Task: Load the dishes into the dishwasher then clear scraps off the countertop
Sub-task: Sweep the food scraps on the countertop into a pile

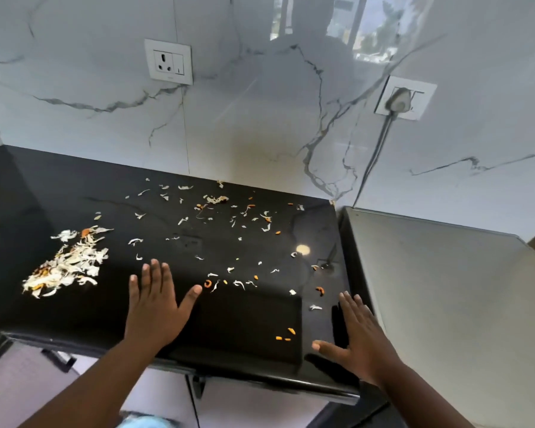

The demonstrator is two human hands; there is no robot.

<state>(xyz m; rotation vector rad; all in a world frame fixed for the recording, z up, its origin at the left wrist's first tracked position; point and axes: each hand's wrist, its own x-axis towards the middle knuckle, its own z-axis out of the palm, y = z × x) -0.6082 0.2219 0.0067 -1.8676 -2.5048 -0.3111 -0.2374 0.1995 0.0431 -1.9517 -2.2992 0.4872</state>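
Your left hand (155,307) lies flat on the black countertop (44,186), palm down, fingers straight and spread wide with the thumb angled out to the right, gripping nothing. Your right hand (360,341) is flat as well, fingers straight and close together, thumb stretched out to the left, set at the counter's right edge near the front corner and also holding nothing. The vegetable scraps are all on the countertop: a gathered pile of scraps (67,264), pale shreds mixed with orange bits, sits to the left of your left hand, while loose scraps (217,211) are scattered thinly across the middle and back of the surface up toward the wall. A curled orange piece (208,283) lies just beside your left thumb tip, and a few small orange crumbs (286,334) rest between your two hands near the front edge. Butting against the counter's right side is a grey appliance top (445,288). On the marble-patterned wall (275,134) behind, one socket plate (169,61) sits free, and a second has a grey plug (399,99) in it with its cord running down toward the counter's corner.
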